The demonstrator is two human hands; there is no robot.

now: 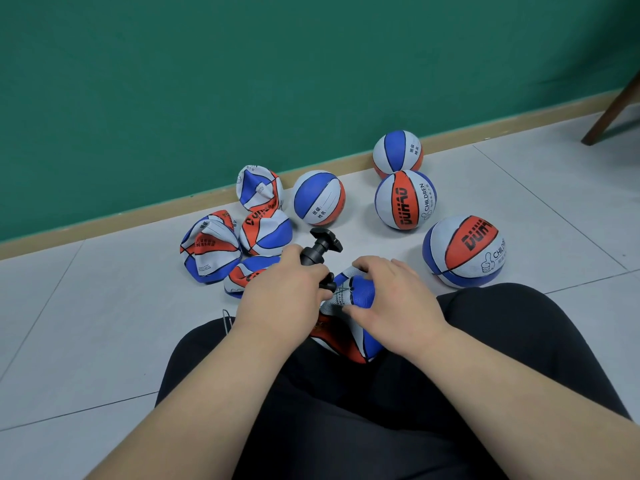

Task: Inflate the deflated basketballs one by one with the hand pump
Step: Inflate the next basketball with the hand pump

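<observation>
Our left hand (284,289) gripped the pump (320,249), fingers curled tight round its black barrel. The T-handle stuck up past the knuckles, away from us. The hand hid the pump's lower end, so we could not tell whether it met the valve.

Our right hand (391,299) held the limp ball (356,296), with fingers curled over its far fold and the thumb pressing its near face. This ball sat between the two hands, touching both. Its red and blue lower part rested on our black trousers (346,410).

Beyond the left hand and to its left lay a cluster of four flat balls (209,247), crumpled and touching one another. The closest of them was partly hidden behind the knuckles.

Beyond the right hand stood four round balls (405,199), apart from the grip. The nearest ball (464,251) was just right of the right hand, and the farthest was against the skirting (138,220) under the green wall (242,81).

A thin wire (227,318) lay on the tiled floor (86,323) beside the left wrist. A wooden leg (613,109) stood far off to the right.
</observation>
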